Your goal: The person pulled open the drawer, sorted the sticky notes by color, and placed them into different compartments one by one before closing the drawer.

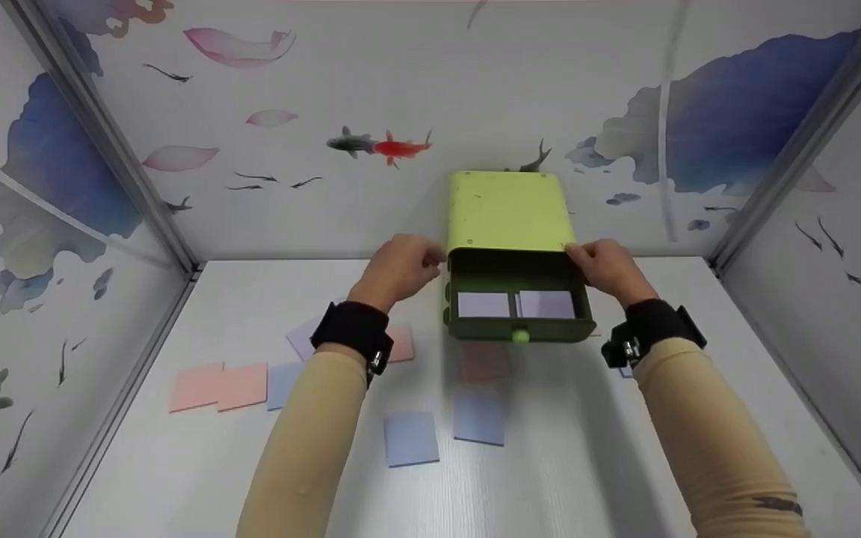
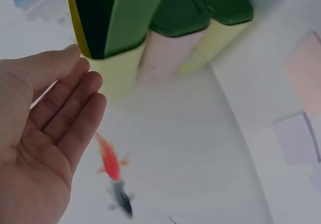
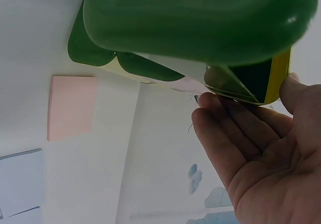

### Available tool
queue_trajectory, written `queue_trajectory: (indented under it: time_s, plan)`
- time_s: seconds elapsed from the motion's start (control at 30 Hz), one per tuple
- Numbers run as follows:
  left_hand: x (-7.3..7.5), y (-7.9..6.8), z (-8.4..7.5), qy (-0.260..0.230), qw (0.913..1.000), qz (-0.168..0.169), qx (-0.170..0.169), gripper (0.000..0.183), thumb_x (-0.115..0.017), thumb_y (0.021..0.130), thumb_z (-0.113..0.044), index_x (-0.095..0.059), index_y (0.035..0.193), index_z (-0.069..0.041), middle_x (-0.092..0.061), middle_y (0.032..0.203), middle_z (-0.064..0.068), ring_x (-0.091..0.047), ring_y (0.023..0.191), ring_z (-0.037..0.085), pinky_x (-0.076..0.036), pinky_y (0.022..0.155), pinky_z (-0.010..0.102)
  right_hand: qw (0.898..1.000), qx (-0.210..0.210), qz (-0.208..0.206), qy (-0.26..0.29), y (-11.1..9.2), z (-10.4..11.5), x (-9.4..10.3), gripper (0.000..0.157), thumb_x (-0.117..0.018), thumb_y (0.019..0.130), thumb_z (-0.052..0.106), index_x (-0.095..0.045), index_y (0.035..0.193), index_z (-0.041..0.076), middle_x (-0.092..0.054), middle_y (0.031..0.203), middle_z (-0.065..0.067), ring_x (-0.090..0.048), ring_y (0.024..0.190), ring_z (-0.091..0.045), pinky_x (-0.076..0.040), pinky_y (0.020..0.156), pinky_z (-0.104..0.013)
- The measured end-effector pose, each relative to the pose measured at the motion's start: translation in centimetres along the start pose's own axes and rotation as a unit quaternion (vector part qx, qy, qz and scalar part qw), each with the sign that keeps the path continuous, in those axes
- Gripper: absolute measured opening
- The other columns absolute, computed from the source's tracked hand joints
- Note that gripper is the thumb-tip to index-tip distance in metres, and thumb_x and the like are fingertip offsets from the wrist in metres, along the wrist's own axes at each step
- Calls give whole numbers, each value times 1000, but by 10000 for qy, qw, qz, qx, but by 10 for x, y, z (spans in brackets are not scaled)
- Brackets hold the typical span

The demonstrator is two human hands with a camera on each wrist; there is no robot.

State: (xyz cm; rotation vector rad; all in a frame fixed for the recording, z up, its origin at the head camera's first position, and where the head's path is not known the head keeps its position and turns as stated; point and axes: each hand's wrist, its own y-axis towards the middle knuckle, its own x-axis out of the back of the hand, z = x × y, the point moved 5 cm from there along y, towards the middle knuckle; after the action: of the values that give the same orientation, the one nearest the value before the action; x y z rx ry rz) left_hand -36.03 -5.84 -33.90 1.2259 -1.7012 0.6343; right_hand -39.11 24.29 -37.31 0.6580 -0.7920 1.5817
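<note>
A yellow-green drawer box (image 1: pixel 509 209) stands at the back, its top drawer (image 1: pixel 587 321) pulled out toward me. Two lavender paper pads (image 1: pixel 483 305) lie side by side inside. At the box's left front edge is my left hand (image 1: pixel 404 269); in the left wrist view its thumb and fingertips touch the casing's rim (image 2: pixel 83 38), with the other fingers extended. My right hand (image 1: pixel 610 269) touches the right front corner. In the right wrist view, its thumb meets the yellow edge (image 3: pixel 280 78) while fairly straight fingers lie along the side. Lower drawers (image 2: pixel 178 13) are closed.
Pink pads (image 1: pixel 242 386) and blue pads (image 1: pixel 410 439) lie scattered over the white table (image 1: pixel 535 493), mostly left of and in front of the box. A lavender pad (image 1: pixel 302 340) is partly behind my left wrist. Patterned walls (image 1: pixel 371 67) enclose the back and sides.
</note>
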Motion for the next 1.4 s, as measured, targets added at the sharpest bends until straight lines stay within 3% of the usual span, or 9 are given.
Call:
queue_trajectory:
  time_s: [0.17, 0.4, 0.63, 0.77, 0.97, 1.1, 1.4]
  plan:
    - [-2, -9, 27, -127, 9994, -175, 277, 23, -61, 95, -11, -72, 115, -10, -72, 110, 7, -66, 104, 22, -54, 92, 38, 10000, -6, -9, 34, 1, -2, 0, 55, -38, 104, 44, -66, 111, -2, -63, 96, -12, -57, 90, -23, -48, 81, -33]
    - [-19, -25, 65, -91, 9976, -128, 682, 26, -59, 95, -13, -70, 118, -8, -70, 112, 10, -66, 105, 25, -54, 92, 40, 9998, -63, 67, 191, 0, -2, -2, 56, -37, 104, 44, -63, 122, -2, -65, 107, -18, -61, 99, -27, -51, 93, -43]
    - [-43, -38, 103, -367, 9927, -55, 1149, 30, -60, 94, -9, -67, 124, -5, -68, 121, 14, -65, 111, 28, -53, 95, 42, 9999, 106, -62, 6, 1, -2, 0, 54, -38, 104, 43, -67, 109, -2, -65, 94, -13, -60, 90, -24, -48, 80, -34]
    - [-58, -44, 121, -419, 9884, -56, 1456, 31, -60, 95, -9, -66, 125, -5, -67, 124, 14, -63, 115, 30, -52, 97, 43, 9999, 122, -60, -14, 2, -2, 0, 54, -39, 104, 44, -68, 109, -1, -66, 97, -14, -61, 91, -25, -49, 81, -34]
    - [-80, -52, 139, -398, 9847, -213, 1683, 30, -59, 95, -6, -66, 124, -3, -66, 125, 15, -61, 119, 32, -50, 99, 45, 9997, 237, -104, 1, -1, -2, 0, 52, -40, 104, 42, -69, 106, -1, -66, 91, -11, -61, 89, -24, -50, 80, -35]
    - [-91, -52, 147, -90, 9834, -260, 1791, 29, -56, 95, -3, -68, 122, -4, -67, 124, 16, -62, 117, 32, -52, 97, 45, 9997, 209, -94, 117, -1, -2, 0, 50, -41, 104, 42, -69, 107, -1, -66, 91, -10, -62, 90, -24, -52, 83, -37]
    - [-111, -48, 154, 579, 9841, -427, 1622, 37, -54, 93, 5, -62, 128, -4, -61, 133, 16, -58, 124, 32, -49, 103, 44, 9996, 122, -107, 223, 0, -4, 0, 51, -42, 103, 44, -69, 109, 1, -67, 95, -11, -63, 92, -24, -53, 85, -38]
